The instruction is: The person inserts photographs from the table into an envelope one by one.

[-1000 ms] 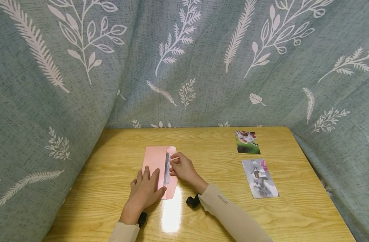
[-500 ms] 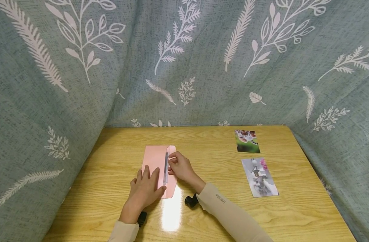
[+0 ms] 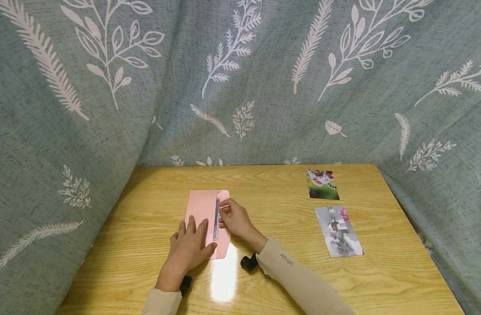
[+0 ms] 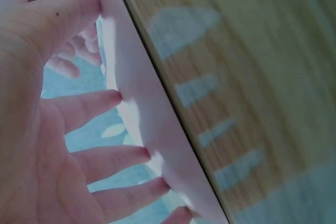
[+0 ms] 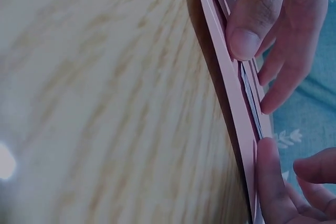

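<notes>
A pink envelope (image 3: 200,202) lies on the wooden table, its flap spread out to the right. Grey printed photos (image 3: 216,225) show as a narrow strip in its opening; in the right wrist view their thin stacked edges (image 5: 252,98) line the slot. My left hand (image 3: 190,245) rests on the envelope with fingers spread, the thumb close to the opening's near end. My right hand (image 3: 237,218) has bent fingers at the photos' outer edge, over the flap. Whether these fingers pinch that edge or only push it, I cannot tell.
To the right lie two more photos: a tiger photo (image 3: 322,184) at the back and a grey photo with pink flowers (image 3: 338,232) nearer. A leaf-patterned curtain (image 3: 264,122) hangs behind and beside the table (image 3: 279,183). Black wrist devices (image 3: 249,262) sit under both wrists.
The photos have slid left, deeper into the envelope, so a narrower strip shows. My right hand has moved slightly left with them; the left hand stays in place.
</notes>
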The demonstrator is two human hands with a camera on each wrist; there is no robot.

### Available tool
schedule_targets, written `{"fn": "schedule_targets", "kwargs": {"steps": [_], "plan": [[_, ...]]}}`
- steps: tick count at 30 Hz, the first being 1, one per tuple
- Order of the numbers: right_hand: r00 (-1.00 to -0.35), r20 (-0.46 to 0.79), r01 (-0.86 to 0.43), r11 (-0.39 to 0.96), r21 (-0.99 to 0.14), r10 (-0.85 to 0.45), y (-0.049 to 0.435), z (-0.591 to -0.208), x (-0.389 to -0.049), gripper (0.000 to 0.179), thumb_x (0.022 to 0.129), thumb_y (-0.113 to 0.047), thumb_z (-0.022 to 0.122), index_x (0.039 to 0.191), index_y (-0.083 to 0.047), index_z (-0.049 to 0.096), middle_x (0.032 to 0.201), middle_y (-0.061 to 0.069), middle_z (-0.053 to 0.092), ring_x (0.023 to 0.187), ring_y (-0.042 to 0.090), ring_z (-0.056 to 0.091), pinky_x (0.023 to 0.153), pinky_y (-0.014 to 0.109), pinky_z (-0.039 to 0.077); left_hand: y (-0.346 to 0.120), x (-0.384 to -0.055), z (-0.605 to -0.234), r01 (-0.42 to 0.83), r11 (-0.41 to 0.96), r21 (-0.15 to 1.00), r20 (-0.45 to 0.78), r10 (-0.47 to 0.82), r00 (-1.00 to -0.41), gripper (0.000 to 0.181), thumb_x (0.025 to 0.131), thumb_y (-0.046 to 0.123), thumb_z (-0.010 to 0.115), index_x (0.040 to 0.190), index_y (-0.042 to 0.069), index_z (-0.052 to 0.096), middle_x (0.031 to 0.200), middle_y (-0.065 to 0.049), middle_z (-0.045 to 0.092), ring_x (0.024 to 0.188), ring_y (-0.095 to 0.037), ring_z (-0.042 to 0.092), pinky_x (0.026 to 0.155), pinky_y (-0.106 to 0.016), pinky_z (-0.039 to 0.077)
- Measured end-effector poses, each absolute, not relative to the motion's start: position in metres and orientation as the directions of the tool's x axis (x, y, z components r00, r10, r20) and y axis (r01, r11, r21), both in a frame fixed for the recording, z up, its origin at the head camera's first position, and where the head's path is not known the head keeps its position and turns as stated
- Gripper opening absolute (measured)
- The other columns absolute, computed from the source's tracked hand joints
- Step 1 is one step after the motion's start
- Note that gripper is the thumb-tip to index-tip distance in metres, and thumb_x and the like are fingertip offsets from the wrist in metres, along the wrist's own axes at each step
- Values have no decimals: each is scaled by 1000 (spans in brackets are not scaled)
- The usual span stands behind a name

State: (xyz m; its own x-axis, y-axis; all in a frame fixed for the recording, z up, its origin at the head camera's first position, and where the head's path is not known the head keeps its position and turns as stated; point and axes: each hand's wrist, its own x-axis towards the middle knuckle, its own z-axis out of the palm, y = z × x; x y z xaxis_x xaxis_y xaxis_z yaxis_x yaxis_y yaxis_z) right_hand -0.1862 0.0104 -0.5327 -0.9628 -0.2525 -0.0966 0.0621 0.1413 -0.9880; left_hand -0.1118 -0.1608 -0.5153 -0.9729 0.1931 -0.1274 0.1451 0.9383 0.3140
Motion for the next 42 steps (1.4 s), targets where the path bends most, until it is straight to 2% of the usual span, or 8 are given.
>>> {"fn": "schedule_targets", "kwargs": {"steps": [7,11,14,20,27,31,42], "plan": [[-959,-51,-12,220,-975,-280,19,-531,-183,23,95,7,59,118,5,60,98,17,69,72,23,69,61,29,58,-161,-112,-516,152,936,316,-115,197,-974,75,91,49,69,152,12,43,153,-35,28,138,-60,24,96,-76,32],[-957,-44,-46,297,-954,-288,30,-526,-182,24,97,0,61,121,1,61,100,10,69,71,21,68,52,25,52,-161,-111,-516,154,937,315,-116,199,-973,75,92,49,69,152,12,43,153,-36,28,138,-60,24,96,-76,32],[-953,-21,-73,298,-952,-303,41,-523,-181,25,97,-3,63,122,2,61,99,8,68,73,25,69,52,27,52,-161,-111,-515,148,938,314,-125,196,-973,76,92,49,68,153,12,42,154,-35,27,138,-59,24,97,-76,31],[-951,15,-109,291,-950,-308,66,-514,-179,26,98,-5,63,123,4,61,101,9,67,82,32,69,65,34,58,-160,-110,-515,140,938,318,-133,190,-973,76,92,49,68,154,13,41,155,-34,25,140,-59,21,98,-76,30],[-957,76,-183,376,-908,-282,101,-502,-177,26,97,-9,66,121,1,64,103,5,68,90,21,66,77,34,54,-160,-111,-516,145,932,333,-115,193,-974,76,92,48,69,153,12,41,155,-35,25,139,-59,22,98,-76,29],[-958,86,-194,392,-899,-275,123,-495,-173,26,98,-10,66,121,-1,64,105,4,67,94,21,65,83,37,53,-160,-112,-517,142,934,329,-115,189,-975,76,92,48,69,153,12,42,154,-36,25,139,-59,22,97,-76,30],[-971,120,-209,485,-849,-209,182,-492,-169,25,97,-14,68,121,-5,65,108,6,69,97,24,66,86,41,52,-160,-111,-515,149,933,328,-114,195,-974,75,93,47,68,153,11,41,154,-36,25,138,-60,22,96,-76,31]]}}
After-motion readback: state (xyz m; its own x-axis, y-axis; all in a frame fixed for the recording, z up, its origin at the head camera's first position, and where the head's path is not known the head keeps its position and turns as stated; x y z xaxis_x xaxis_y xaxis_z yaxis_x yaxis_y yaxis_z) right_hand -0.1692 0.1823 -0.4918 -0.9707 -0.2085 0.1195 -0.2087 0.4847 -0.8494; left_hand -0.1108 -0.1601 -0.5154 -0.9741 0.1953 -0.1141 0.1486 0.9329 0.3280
